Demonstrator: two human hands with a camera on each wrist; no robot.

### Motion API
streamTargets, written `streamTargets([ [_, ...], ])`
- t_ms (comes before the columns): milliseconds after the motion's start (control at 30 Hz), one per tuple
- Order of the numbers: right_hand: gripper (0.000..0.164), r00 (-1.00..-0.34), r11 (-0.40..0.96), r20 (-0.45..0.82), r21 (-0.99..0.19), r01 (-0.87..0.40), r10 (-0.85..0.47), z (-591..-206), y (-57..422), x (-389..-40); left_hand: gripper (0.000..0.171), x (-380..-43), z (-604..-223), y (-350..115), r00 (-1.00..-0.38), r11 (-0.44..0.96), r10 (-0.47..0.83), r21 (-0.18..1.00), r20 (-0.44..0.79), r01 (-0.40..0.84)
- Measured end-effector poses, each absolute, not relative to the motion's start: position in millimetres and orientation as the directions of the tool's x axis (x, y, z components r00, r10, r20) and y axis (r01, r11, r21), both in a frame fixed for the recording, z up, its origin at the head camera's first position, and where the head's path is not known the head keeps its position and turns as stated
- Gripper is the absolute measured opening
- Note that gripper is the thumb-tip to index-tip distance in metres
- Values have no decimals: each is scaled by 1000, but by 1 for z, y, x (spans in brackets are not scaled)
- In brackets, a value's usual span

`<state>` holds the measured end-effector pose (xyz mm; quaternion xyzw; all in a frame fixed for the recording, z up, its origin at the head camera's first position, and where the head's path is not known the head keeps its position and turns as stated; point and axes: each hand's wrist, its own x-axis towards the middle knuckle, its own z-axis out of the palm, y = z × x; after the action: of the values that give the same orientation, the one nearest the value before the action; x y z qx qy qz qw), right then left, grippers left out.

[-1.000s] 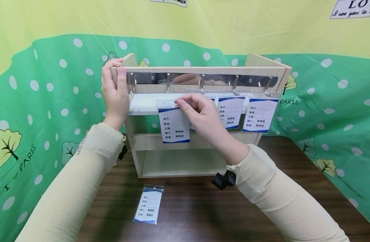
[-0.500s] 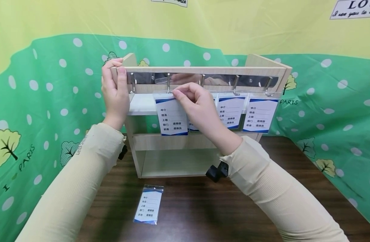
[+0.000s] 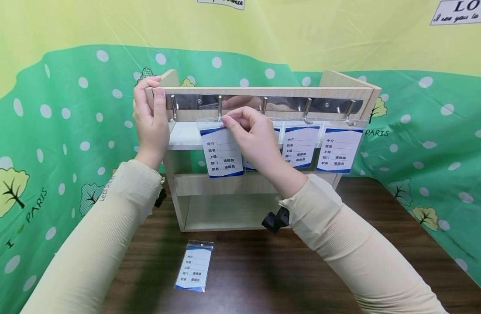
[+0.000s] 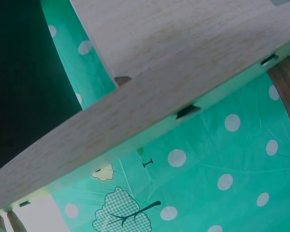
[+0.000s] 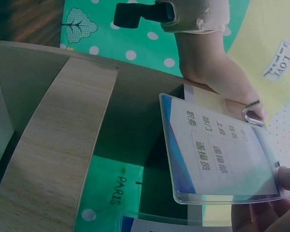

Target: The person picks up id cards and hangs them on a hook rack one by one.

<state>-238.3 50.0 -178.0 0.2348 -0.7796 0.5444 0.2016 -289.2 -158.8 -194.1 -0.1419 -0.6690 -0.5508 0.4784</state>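
Head view: right hand point(image 3: 258, 137) pinches a badge point(image 3: 221, 152) by its top edge, at the second hook point(image 3: 219, 106) from left; left hand point(image 3: 151, 117) grips the left end of a wooden rack point(image 3: 221, 184).

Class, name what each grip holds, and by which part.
Right grip: a badge, pinched at its top edge. Left grip: the shelf, by its upper left end.
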Motion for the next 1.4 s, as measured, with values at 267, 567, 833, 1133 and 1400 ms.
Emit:
streamTargets([
  [267,19,-824,287,551,-775,-563,-128,-176,49,-238,27,-290,-194,-159,-508,344,-338,607,792,716],
  [567,17,-817,255,567,-778,-574,-107,-179,48,-240,26,-290,-194,-158,-516,343,-337,614,787,711],
  [833,18,-829,219,551,-801,-557,-93,-179,45,-240,28,-291,-194,-158,-477,363,-342,582,809,728],
  [1133,18,-836,218,545,-810,-544,-65,-181,42,-242,28,-292,-194,-159,-469,372,-342,576,814,728],
  [1400,21,-868,195,496,-848,-492,-28,-188,40,-251,28,-293,-194,-160,-499,368,-348,605,794,706],
])
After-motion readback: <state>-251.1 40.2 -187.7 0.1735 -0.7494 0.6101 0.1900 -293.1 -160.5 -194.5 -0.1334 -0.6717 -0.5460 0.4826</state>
